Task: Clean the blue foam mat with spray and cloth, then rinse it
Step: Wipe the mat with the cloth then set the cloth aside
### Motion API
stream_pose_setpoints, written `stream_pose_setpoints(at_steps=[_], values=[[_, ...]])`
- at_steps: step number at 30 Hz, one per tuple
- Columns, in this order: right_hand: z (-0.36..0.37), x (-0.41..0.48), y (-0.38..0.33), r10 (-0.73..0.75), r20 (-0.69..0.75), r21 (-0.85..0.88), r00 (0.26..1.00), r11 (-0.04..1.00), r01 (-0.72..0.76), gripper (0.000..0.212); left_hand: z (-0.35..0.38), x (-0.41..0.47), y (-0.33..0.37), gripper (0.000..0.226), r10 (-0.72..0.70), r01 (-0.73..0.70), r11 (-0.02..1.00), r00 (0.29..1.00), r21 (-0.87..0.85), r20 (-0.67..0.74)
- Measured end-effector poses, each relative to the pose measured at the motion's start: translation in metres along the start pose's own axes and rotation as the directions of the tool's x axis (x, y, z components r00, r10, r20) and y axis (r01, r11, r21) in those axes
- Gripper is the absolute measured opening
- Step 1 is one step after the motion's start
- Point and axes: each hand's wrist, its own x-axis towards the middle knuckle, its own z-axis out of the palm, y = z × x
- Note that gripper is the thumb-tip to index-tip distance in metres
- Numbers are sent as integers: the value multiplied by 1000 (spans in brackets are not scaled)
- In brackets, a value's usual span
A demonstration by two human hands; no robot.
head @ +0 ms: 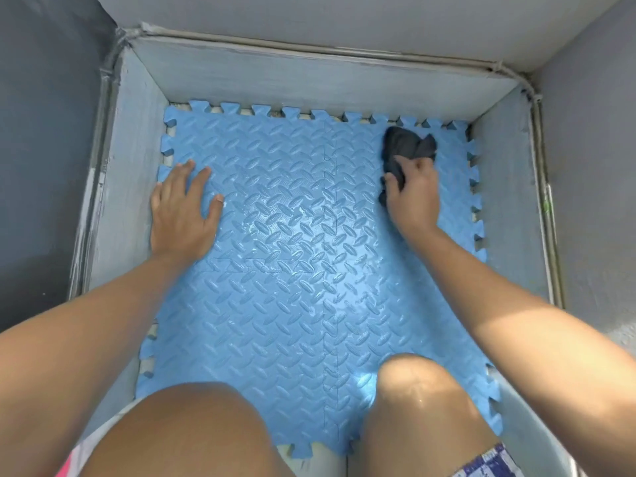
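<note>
Blue foam mat (pixel 292 270) lying flat inside a grey walled basin (pixel 137 160). Right hand (pixel 414 197), fingers closed around a dark cloth (pixel 406 146), presses it near the mat's far right corner; left hand (pixel 182 211) rests flat, fingers spread.

Grey concrete floor (pixel 130 187), sunk between low grey ledges on the far, left and right sides. Lying flat on it: blue foam mat (pixel 275 270) of interlocking tiles, toothed edges close against the ledges, floor showing through the notches. Surface embossed with a diamond-plate pattern, wet and shiny towards the middle. Seams between tiles crossing near the centre.
</note>
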Motion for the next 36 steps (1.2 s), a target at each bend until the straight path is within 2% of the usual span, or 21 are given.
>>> stream_pose_setpoints(at_steps=[2, 3, 6, 8, 9, 10, 11, 13, 15, 16, 17, 19, 20, 22, 25, 27, 29, 31, 33, 34, 36], values=[[8, -38, -26, -224, 109, 43, 968, 974, 221, 39, 0, 0, -2, 50, 13, -13, 1000, 1000, 1, -10], [11, -61, -33, -354, 171, 73, 919, 935, 347, 39, 0, -1, -2, 50, 19, -19, 1000, 1000, -1, -13], [8, -122, -25, -669, 318, 233, 672, 742, 629, 35, 1, 0, -3, 50, 22, -22, 1000, 1000, 2, -9], [-1, -141, -2, -765, 381, 307, 518, 634, 710, 32, 2, 0, -3, 51, 24, -24, 1000, 1000, 9, -9], [-8, -140, 13, -774, 400, 308, 491, 618, 724, 31, 2, -1, -4, 51, 29, -29, 1000, 1000, 9, -6], [-17, -135, 30, -762, 408, 284, 503, 630, 723, 30, 3, -1, -4, 52, 35, -35, 999, 999, 10, -5], [-27, -127, 48, -732, 405, 238, 547, 662, 710, 29, 3, -1, -6, 52, 44, -44, 999, 999, 12, -6], [-48, -106, 86, -596, 352, 91, 722, 790, 607, 28, 5, -2, -7, 54, 55, -55, 998, 998, 15, -8], [-63, -85, 114, -316, 216, -42, 924, 942, 332, 31, 9, -2, -4, 54, 29, -29, 1000, 1000, -12, -7], [-65, -75, 119, -146, 144, -66, 979, 985, 157, 33, 11, -5, -1, 54, -5, 5, 999, 1000, -41, 3], [-62, -66, 115, 4, 88, -71, 996, 997, 2, 35, 13, -10, 2, 54, -34, 35, 997, 999, -65, 17], [-49, -50, 90, 178, 33, -55, 984, 983, -176, 38, 14, -33, 4, 54, -41, 45, 996, 998, -73, 48], [-39, -46, 72, 204, 24, -42, 979, 978, -203, 39, 12, -51, 3, 54, -30, 34, 997, 998, -69, 64], [-15, -49, 27, 164, 46, -8, 985, 987, -163, 41, 4, -94, -5, 58, -7, 13, 998, 996, -68, 90], [19, -87, -48, -34, 132, 46, 991, 999, 28, 38, -9, -167, -18, 60, -40, 46, 997, 993, -55, 110], [36, -137, -93, -222, 211, 105, 952, 973, 204, 37, -15, -223, -25, 58, -73, 78, 996, 990, -40, 118], [46, -194, -125, -422, 317, 150, 849, 906, 395, 37, -20, -272, -31, 58, -71, 78, 996, 988, -43, 139], [48, -242, -140, -597, 421, 182, 683, 793, 581, 37, -22, -298, -38, 59, -54, 60, 998, 985, -32, 163], [42, -265, -137, -663, 502, 181, 555, 708, 682, 39, -23, -305, -41, 61, -59, 62, 998, 981, -10, 184], [36, -265, -133, -653, 525, 163, 546, 707, 688, 38, -24, -305, -40, 64, -60, 62, 998, 979, -6, 193], [22, -245, -118, -568, 534, 77, 627, 770, 633, 35, -27, -304, -38, 71, -50, 52, 999, 977, -5, 207]])
